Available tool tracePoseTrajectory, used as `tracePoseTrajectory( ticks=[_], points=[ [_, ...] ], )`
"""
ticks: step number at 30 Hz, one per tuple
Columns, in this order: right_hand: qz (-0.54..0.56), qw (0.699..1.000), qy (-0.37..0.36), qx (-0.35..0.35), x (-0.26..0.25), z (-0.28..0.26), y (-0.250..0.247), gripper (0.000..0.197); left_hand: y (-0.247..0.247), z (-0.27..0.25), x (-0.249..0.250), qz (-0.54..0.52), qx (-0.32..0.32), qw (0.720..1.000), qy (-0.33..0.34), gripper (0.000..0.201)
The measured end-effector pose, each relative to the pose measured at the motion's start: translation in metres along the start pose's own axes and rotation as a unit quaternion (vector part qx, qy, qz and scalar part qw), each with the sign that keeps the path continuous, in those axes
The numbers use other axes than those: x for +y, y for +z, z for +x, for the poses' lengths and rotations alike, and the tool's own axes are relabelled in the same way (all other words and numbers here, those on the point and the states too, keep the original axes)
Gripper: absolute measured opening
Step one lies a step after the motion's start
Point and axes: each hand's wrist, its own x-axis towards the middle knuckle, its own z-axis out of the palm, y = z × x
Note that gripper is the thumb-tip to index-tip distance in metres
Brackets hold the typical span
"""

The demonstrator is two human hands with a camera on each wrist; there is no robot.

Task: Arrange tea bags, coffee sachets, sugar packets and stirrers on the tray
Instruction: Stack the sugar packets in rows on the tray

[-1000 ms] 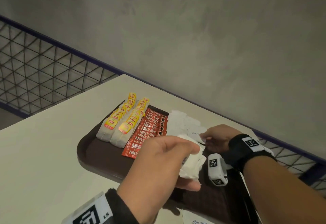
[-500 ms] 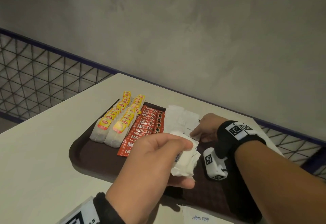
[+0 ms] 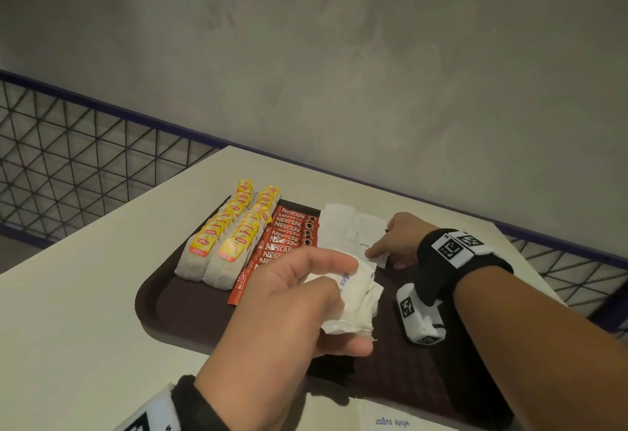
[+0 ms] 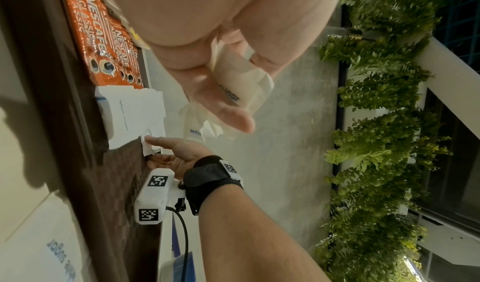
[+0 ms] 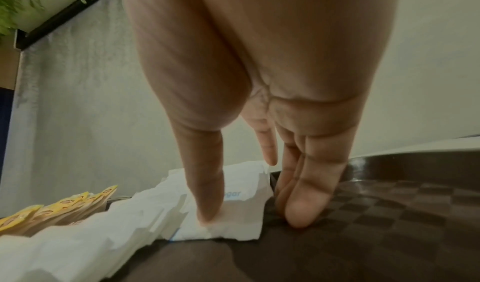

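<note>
A dark brown tray (image 3: 163, 298) carries two rows of yellow-tagged tea bags (image 3: 221, 237), a row of red Nescafe sachets (image 3: 282, 237) and a row of white sugar packets (image 3: 346, 226). My left hand (image 3: 339, 301) hovers over the tray's near side and grips a bundle of white sugar packets (image 3: 362, 294), also seen in the left wrist view (image 4: 241, 80). My right hand (image 3: 384, 250) is at the near end of the sugar row. Its straight thumb presses on the nearest packet (image 5: 233, 214) while its fingers (image 5: 303, 210) touch the tray beside it. No stirrers are in view.
The tray sits on a cream table (image 3: 85, 294). A white box printed "white sugar" (image 3: 390, 422) lies at the tray's near edge. A wire mesh railing (image 3: 68, 158) and a grey wall stand behind the table. Green plants (image 4: 376, 122) hang to the side.
The head view has tilted up a little. My right hand stays at the near end of the sugar row, and my left hand keeps hold of the bundle.
</note>
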Motion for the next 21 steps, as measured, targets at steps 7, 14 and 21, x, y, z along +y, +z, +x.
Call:
tracePoseTrajectory(
  ticks=[7, 14, 21],
  points=[
    [0.082, 0.989, -0.08, 0.089, -0.014, -0.07, -0.03, 0.043, -0.005, 0.0, -0.002, -0.032, -0.029, 0.999, 0.022, 0.051],
    [0.307, 0.925, -0.172, -0.143, 0.008, -0.224, -0.011, 0.036, 0.0, -0.004, -0.005, 0.009, -0.079, 0.997, -0.01, 0.06],
    [0.42, 0.902, -0.102, -0.015, 0.034, -0.236, 0.024, 0.006, -0.001, -0.003, -0.018, -0.006, -0.096, 0.993, -0.066, 0.059]
  ],
)
